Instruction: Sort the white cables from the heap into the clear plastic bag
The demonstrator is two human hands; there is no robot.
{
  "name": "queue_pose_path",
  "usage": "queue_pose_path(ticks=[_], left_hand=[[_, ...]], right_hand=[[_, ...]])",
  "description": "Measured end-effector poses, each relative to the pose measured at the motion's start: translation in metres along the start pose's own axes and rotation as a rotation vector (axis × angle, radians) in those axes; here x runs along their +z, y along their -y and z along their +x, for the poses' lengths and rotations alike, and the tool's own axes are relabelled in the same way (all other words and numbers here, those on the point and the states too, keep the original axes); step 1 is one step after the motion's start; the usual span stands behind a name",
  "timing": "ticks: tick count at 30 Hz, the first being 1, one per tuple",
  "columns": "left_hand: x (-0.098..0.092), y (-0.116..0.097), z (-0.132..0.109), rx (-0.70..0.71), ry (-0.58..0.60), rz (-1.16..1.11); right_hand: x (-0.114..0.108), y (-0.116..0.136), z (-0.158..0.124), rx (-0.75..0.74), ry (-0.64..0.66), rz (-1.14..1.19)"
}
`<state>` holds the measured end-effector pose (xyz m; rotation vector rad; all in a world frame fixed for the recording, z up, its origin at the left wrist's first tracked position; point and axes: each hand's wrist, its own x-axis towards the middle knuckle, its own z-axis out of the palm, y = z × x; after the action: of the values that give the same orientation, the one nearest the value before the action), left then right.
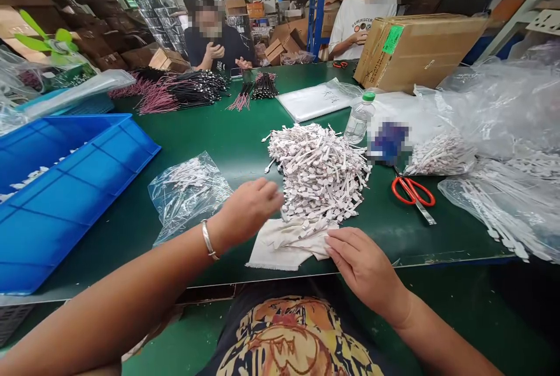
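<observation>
Though tangled, a tall heap of white printed strips [318,174]

The left hand [249,211], a metal bangle [208,239] at its wrist, sits just beside a heaped pile of white tagged strips [319,174]. The right hand [361,265] lies on a frayed white cloth [284,247] at the green table's [219,131] near edge. Red-handled scissors [411,190] lie right of the pile, a blue plastic tray [74,189] left.
</observation>
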<state>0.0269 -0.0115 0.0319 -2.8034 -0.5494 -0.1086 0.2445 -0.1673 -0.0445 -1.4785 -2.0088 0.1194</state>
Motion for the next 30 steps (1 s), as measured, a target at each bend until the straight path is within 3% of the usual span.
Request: queue_pose_path(ticks=[3,5,7,11,13,22,30], left_hand=[[0.0,-0.017,0.021,0.22,-0.027,-0.064],[0.006,-0.028,0.035,0.271,-0.013,-0.076],[0.014,-0.036,0.044,0.191,0.013,-0.104],[0.024,-0.051,0.049,-0.103,0.044,-0.179],[0.025,-0.056,0.047,-0.165,0.054,-0.2],[0.023,-0.058,0.041,-0.244,0.041,-0.264],[0.026,-0.059,0.046,-0.193,0.065,-0.282]], right_hand=[[0.005,0.005,0.003,-0.017,0.046,-0.001],[0.009,0.007,0.004,-0.019,0.05,-0.007],[0.013,0.008,0.003,-0.009,0.038,-0.019],[0.017,0.009,0.0,0.035,0.028,-0.04],[0.018,0.009,-0.001,0.044,0.022,-0.044],[0.02,0.007,-0.004,0.024,-0.013,-0.054],[0.02,0.006,-0.003,0.024,-0.014,-0.026]])
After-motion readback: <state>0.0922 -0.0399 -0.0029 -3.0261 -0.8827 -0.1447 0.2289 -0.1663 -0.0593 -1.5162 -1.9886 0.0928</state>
